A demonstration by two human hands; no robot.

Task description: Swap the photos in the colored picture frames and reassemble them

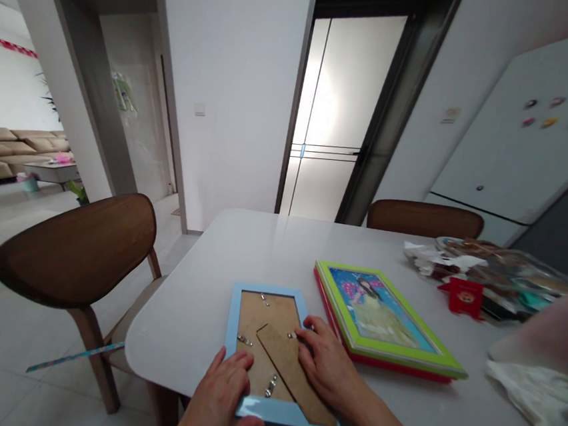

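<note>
A light-blue picture frame [235,309] lies face down at the table's near edge, its brown backing board [275,306] upward. Metal clips sit around the board, one of them a lower clip [271,385]. A brown stand leg [282,360] slants across the board. My left hand [221,394] grips the lower left corner, fingers over the board and thumb at the bottom rim. With curled fingers, my right hand [327,364] holds the right side, fingertips at the right clip [292,335]. Right of it, a green picture frame [401,353] with a picture lies on a red one [328,304].
The white table [261,237] has a rounded left corner. At its right are plastic bags [524,266], a red packet [464,297] and white crumpled material [537,398]. A brown chair [80,247] stands at the left, another chair [424,218] behind the table.
</note>
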